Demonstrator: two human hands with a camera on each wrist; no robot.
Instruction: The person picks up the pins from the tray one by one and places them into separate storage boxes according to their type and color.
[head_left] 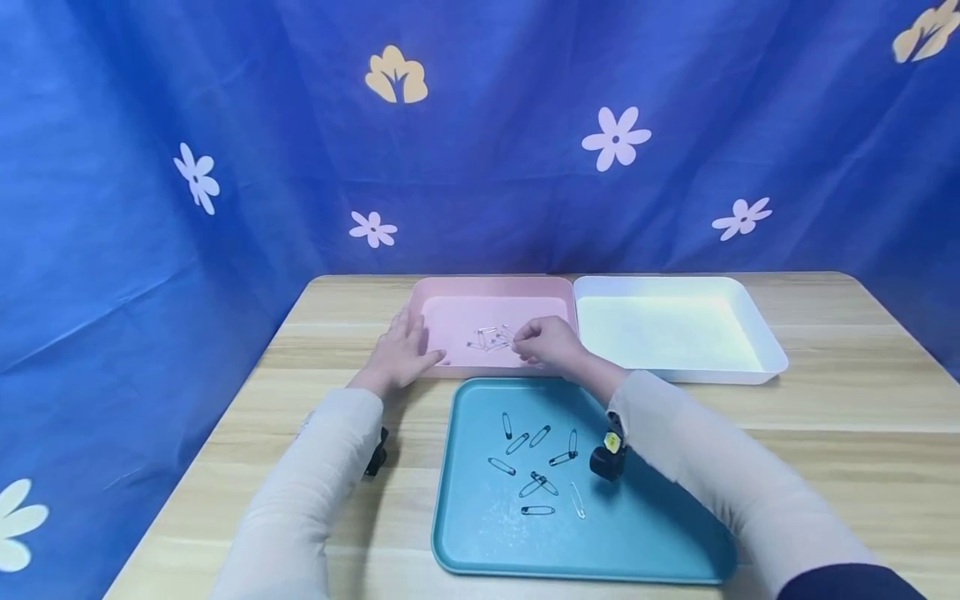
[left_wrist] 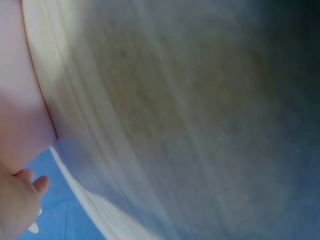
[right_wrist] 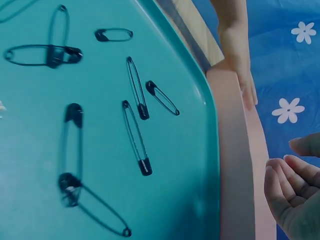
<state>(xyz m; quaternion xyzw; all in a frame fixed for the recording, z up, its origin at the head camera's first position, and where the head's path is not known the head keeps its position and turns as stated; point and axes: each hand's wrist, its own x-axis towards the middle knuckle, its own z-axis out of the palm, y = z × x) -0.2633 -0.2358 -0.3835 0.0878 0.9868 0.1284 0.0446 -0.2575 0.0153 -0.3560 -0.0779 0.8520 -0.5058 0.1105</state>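
My right hand (head_left: 551,340) hovers over the right part of the pink tray (head_left: 450,287), its fingertips beside a small pile of silver safety pins (head_left: 491,340). In the right wrist view the thumb (right_wrist: 306,145) stands apart from the loosely bent fingers, and no pin shows between them. My left hand (head_left: 401,354) rests with spread fingers at the left rim of the pink tray. On the teal tray (head_left: 480,542) lie several black safety pins (head_left: 537,510) and one silver safety pin (head_left: 577,501). Some black ones overlap each other.
A white tray (head_left: 761,337) stands against the right side of the pink one, behind the teal tray. All three sit on a wood-grain table (head_left: 840,433). A blue curtain (head_left: 487,150) with flower shapes hangs behind the table.
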